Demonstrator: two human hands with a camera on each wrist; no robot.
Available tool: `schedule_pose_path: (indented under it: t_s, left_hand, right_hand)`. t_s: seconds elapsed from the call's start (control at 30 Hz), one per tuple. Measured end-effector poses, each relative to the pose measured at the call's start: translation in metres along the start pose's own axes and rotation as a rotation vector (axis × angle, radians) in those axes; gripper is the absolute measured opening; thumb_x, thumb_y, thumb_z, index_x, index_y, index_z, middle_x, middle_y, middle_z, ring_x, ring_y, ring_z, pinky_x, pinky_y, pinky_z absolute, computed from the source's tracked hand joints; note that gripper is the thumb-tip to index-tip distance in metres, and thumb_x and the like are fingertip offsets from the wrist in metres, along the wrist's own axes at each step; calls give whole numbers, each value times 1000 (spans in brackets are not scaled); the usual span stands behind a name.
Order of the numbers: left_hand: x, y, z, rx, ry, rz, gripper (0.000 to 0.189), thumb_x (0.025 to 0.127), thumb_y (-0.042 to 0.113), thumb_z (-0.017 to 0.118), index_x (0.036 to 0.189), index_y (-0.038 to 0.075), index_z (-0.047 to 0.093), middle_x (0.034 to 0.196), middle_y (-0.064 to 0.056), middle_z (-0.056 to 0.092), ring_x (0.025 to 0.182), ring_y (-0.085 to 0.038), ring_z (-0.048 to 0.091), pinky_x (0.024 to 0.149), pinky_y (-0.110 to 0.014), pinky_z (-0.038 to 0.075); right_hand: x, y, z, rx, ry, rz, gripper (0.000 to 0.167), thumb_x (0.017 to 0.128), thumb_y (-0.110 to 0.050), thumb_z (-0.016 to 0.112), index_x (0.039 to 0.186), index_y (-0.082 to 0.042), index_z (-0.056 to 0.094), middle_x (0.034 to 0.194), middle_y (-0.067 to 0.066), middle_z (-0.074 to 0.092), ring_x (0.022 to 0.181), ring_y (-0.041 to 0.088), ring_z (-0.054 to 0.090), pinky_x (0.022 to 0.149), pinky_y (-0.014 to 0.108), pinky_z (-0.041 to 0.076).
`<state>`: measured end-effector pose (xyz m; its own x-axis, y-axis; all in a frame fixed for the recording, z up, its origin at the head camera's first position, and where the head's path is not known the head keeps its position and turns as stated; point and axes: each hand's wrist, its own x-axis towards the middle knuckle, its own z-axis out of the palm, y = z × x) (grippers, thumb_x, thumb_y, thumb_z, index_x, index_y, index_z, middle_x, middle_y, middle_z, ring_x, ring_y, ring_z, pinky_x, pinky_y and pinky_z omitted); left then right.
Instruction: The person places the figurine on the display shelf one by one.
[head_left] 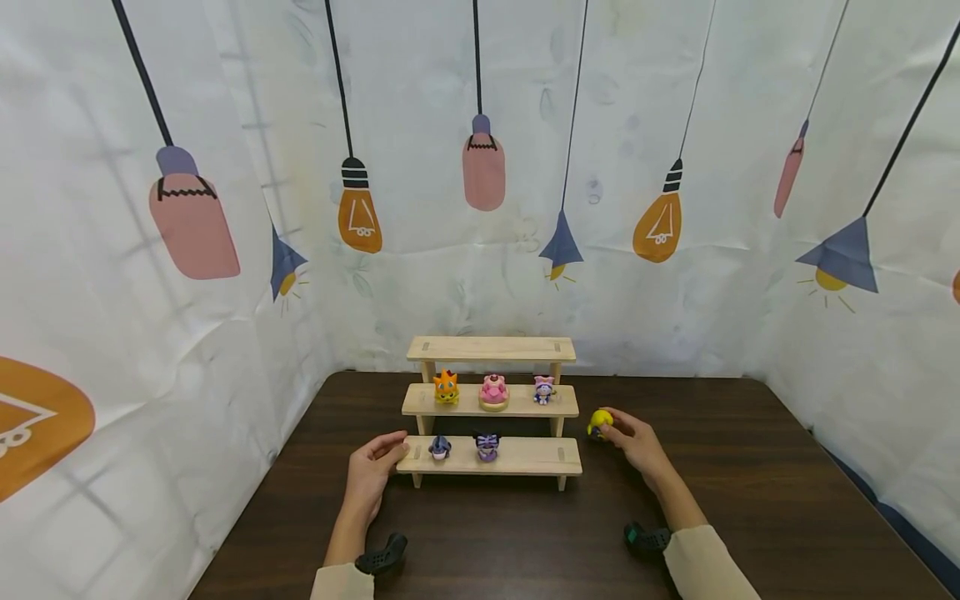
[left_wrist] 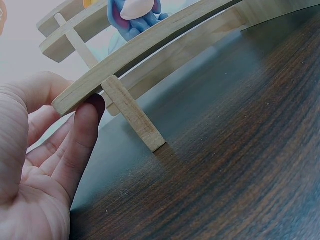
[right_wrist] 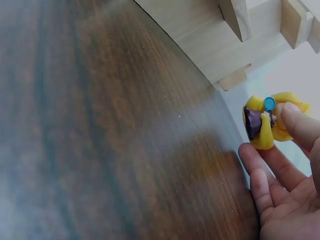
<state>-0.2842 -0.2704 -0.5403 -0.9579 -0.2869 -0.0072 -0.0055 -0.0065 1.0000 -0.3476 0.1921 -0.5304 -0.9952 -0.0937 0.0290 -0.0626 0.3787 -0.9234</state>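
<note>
A three-step wooden display shelf (head_left: pixel 528 457) stands on the table. My left hand (head_left: pixel 371 473) grips the left end of its lowest step, thumb and fingers around the board edge (left_wrist: pixel 150 46) in the left wrist view. Right of the shelf, my right hand (head_left: pixel 637 443) holds a small yellow figurine (head_left: pixel 602 419) between thumb and fingers, raised off the table. The right wrist view shows the figurine (right_wrist: pixel 266 131) with a dark purple part and a round blue piece. On the lowest step sit a blue donkey figurine (head_left: pixel 439 448) and a purple figurine (head_left: pixel 487 448).
The middle step carries an orange figurine (head_left: pixel 446 389), a pink one (head_left: pixel 493 392) and a purple-and-white one (head_left: pixel 543 392). Above it is the top step (head_left: pixel 491 348). A dark wood-grain table (head_left: pixel 495 542) lies beneath, with a lamp-printed white curtain (head_left: pixel 420 292) around it.
</note>
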Motion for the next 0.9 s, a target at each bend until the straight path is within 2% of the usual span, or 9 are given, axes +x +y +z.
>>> schedule_pose_path:
  t_s: [0.33,0.5,0.7,0.9]
  left_hand:
    - [-1,1,0,-2,4,1,37,95,9,71,129,-5,66,101,5,73,82,-8,66,69,-23,56]
    - [-1,1,1,3,2,2,38,95,9,71,129,-5,66,101,4,73,83,-8,66,70,-22,56]
    - [0,-1,0,-7,4,6,38,95,9,72,129,-6,65,99,5,73,82,-8,66,69,-22,56]
    - [1,-2,0,-22,-3,19,39,95,8,71,130,-8,64,97,4,72,80,-8,66,68,-23,56]
  right_hand:
    - [-10,-3,-1,-2,-28,3,54,105,-29,60,152,-5,48,145,23,55,123,32,58,98,43,53]
    - [-11,1,-1,0,-17,7,55,103,-33,62,150,-9,51,145,21,56,123,31,59,96,38,54]
    - [-12,1,-3,23,-13,-4,55,102,-34,64,149,-9,52,142,20,58,114,25,63,90,31,54]
    - [-14,-5,-7,42,-31,-32,56,101,-35,65,148,-8,53,139,20,60,103,20,66,88,33,56]
